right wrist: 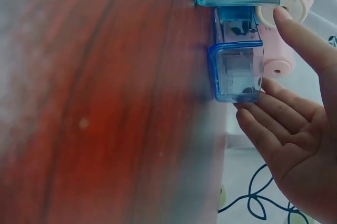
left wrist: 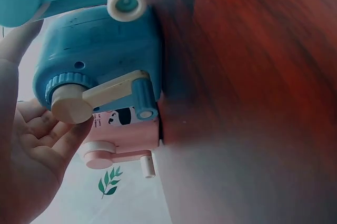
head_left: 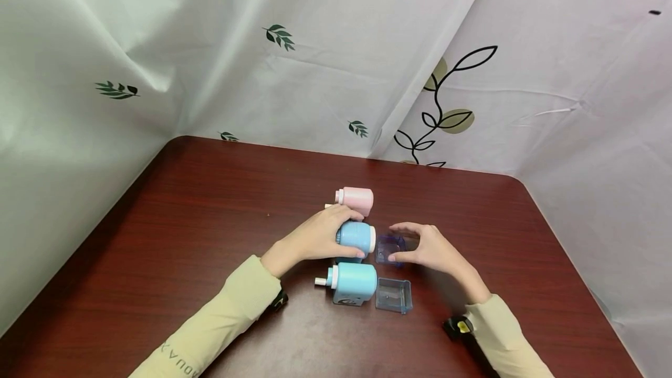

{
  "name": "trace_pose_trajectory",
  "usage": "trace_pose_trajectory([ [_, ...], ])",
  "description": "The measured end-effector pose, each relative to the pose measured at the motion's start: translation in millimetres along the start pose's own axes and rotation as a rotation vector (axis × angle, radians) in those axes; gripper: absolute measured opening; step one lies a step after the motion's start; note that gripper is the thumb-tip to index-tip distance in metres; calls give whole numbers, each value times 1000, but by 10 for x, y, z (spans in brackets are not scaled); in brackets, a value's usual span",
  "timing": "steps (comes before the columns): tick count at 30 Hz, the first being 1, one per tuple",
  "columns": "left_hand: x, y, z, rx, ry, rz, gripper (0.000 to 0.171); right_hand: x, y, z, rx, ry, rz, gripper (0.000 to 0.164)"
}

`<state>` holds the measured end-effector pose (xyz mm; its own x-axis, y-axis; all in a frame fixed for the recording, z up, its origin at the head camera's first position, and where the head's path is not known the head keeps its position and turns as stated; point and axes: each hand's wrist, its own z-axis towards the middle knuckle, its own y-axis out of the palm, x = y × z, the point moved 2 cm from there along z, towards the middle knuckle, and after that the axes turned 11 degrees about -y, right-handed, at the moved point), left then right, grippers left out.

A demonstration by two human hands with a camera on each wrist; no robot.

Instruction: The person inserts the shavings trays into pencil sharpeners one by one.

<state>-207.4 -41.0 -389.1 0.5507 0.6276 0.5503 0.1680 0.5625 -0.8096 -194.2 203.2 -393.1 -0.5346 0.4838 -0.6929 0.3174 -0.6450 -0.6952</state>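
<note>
Blue sharpener (head_left: 354, 235): upright; the left hand (head_left: 317, 238) has thumb and fingers curled round it.
Blue tray (head_left: 386, 248): just right of the blue sharpener.
Right hand (head_left: 434, 249): right of the blue sharpener, fingers and thumb spread about the blue tray, gripping nothing; contact unclear.
Tray grip: probably best pinched lightly by both sides and moved level, the blue sharpener braced against sliding.

Middle sharpener (head_left: 356, 237) partly behind fingers (head_left: 349, 213)

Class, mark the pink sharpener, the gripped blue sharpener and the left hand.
Pink sharpener (head_left: 359, 199): head view, upper body.
Gripped blue sharpener (head_left: 354, 237): head view, rounded upper body.
Left hand (head_left: 318, 234): head view, back of hand.
</note>
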Motion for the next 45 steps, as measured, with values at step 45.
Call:
trace_pose_trajectory([
  [45,3,78,22,-59,11,155,67,215,81,-44,-39,-41,-157,51],
])
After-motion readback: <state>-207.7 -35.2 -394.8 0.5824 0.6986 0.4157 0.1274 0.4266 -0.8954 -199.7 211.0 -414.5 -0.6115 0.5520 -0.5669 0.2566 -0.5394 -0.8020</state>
